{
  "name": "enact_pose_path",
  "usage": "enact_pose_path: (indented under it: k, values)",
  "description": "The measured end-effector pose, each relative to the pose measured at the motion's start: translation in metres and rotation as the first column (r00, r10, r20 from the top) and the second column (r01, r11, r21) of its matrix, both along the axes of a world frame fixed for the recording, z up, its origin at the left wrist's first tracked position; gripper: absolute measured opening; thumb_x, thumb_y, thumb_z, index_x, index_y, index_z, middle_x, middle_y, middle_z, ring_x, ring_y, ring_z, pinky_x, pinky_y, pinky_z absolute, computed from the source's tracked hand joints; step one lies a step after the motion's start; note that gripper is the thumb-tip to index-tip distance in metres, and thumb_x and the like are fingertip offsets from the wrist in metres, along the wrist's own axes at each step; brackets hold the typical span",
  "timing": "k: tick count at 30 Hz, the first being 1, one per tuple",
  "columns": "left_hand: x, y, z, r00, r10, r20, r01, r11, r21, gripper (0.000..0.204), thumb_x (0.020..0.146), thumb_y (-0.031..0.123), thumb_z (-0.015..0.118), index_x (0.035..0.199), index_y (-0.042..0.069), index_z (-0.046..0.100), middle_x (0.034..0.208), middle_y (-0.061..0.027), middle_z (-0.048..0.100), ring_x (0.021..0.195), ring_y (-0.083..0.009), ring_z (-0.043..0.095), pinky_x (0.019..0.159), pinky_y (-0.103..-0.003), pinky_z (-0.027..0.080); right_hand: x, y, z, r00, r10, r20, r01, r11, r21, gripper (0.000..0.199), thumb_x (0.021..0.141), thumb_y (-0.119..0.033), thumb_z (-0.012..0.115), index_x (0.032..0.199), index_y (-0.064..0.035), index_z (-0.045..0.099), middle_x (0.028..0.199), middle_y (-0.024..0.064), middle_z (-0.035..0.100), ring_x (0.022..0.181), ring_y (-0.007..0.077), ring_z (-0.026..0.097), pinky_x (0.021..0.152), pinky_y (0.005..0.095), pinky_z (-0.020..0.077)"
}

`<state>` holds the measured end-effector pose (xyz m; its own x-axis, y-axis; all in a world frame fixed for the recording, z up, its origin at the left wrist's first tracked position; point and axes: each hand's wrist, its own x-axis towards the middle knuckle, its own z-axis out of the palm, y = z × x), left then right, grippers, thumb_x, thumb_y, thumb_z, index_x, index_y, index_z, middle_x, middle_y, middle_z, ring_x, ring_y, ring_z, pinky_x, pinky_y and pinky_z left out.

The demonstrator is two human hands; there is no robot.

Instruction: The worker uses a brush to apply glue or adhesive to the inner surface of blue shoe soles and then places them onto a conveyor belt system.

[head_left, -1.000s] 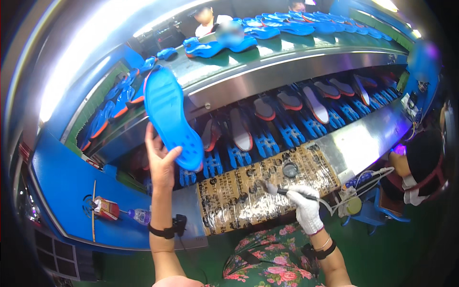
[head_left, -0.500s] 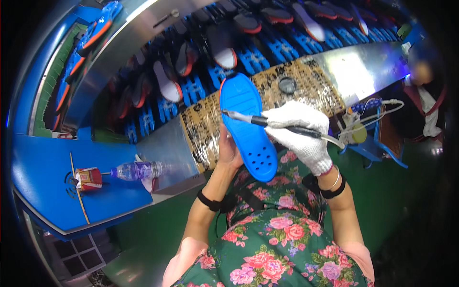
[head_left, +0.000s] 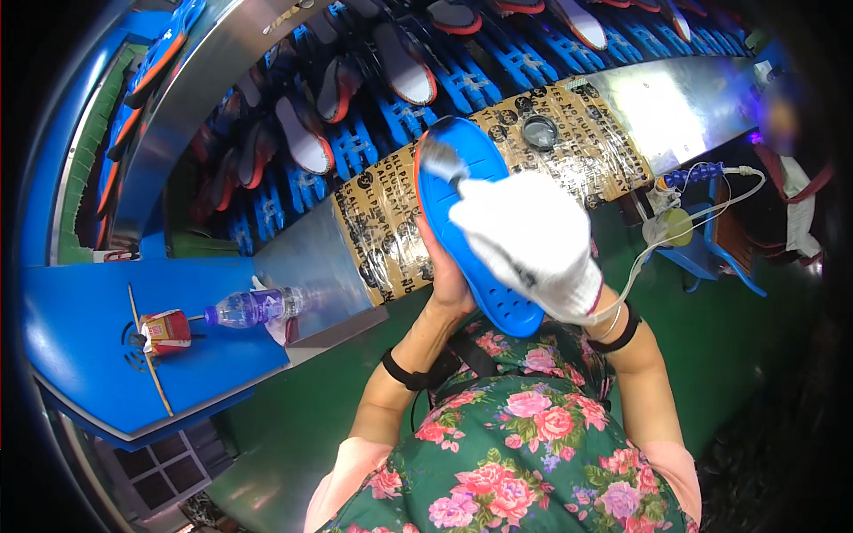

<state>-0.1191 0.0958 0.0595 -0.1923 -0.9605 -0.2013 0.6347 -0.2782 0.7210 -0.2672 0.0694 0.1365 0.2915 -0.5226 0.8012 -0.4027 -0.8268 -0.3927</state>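
My bare left hand (head_left: 449, 280) supports a blue shoe sole (head_left: 442, 209) with a red-orange edge, holding it tilted from underneath and along its side. Most of those fingers are hidden behind the sole. Over the sole, my right hand (head_left: 529, 231) wears a white knit glove and is closed on a brush (head_left: 442, 162). The bristles, smeared by motion, lie over the sole's far part near its left edge. The glove covers much of the handle, and a pale tube (head_left: 633, 280) runs from beside the hand toward the right.
Patterned brown covering (head_left: 391, 226) on the metal bench bears a small round dish (head_left: 539, 133). Behind it, several shoe parts (head_left: 304, 133) hang by blue holders. A bottle (head_left: 253, 308) and red carton (head_left: 166, 331) lie left. Another person (head_left: 795, 209) is at far right.
My right hand has moved left over the sole with the brush, whose bristles now sit farther up the sole. My left hand and the sole have shifted slightly right.
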Motion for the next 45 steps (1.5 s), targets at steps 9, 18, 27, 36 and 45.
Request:
enact_pose_path:
  k: [9,18,27,36,45]
  values:
    - [0.007,-0.002,-0.015,0.995,-0.024,-0.102,0.022,1.0,-0.019,0.096,0.093,0.084,0.023,0.159,0.014,0.028,0.156,-0.0127,0.042,0.14,-0.0323,0.045,0.118,-0.049,0.035,-0.01,-0.006,-0.002,0.995,0.039,0.093,-0.047,0.994,0.095,0.028,0.078,-0.003,0.079,0.105,-0.005,0.076,0.104,0.0149,0.075,0.092,0.0297,0.071,0.081,0.0383,0.0559]
    - [0.022,-0.006,-0.024,0.983,-0.001,-0.184,0.002,1.0,0.005,0.101,0.088,0.088,0.022,0.159,0.015,0.026,0.153,-0.013,0.045,0.138,-0.0322,0.046,0.116,-0.05,0.039,-0.005,-0.004,-0.015,0.962,0.14,0.235,-0.18,0.971,0.159,0.024,0.074,-0.003,0.08,0.098,-0.0071,0.078,0.096,0.0101,0.076,0.083,0.0255,0.072,0.076,0.0369,0.056]
    - [0.043,-0.003,-0.04,0.998,0.062,-0.007,-0.061,0.992,0.114,0.108,0.082,0.093,0.034,0.155,0.013,0.03,0.147,-0.0155,0.049,0.127,-0.0333,0.055,0.106,-0.054,0.047,-0.005,0.005,-0.024,0.939,0.249,0.236,-0.294,0.939,0.178,0.028,0.078,-0.009,0.08,0.106,-0.0116,0.076,0.101,0.0084,0.075,0.082,0.0268,0.071,0.073,0.0366,0.0573]
    - [0.045,-0.019,-0.029,0.878,-0.2,-0.435,0.157,0.979,-0.134,0.114,0.074,0.099,0.033,0.129,0.001,0.051,0.104,-0.0221,0.066,0.09,-0.0346,0.068,0.08,-0.049,0.058,-0.002,0.026,-0.035,0.934,0.309,0.18,-0.341,0.923,0.18,0.026,0.077,-0.013,0.08,0.103,-0.0139,0.077,0.103,0.0049,0.075,0.086,0.0249,0.071,0.075,0.0357,0.0579]
    - [0.058,-0.035,-0.021,0.883,-0.249,-0.398,0.175,0.961,-0.213,0.109,0.076,0.097,0.035,0.112,-0.003,0.06,0.096,-0.0166,0.068,0.098,-0.0336,0.063,0.088,-0.048,0.053,0.002,0.034,-0.043,0.888,0.387,0.248,-0.435,0.882,0.182,0.03,0.074,-0.01,0.084,0.103,-0.0135,0.076,0.097,0.0043,0.074,0.084,0.0253,0.071,0.072,0.0356,0.0578]
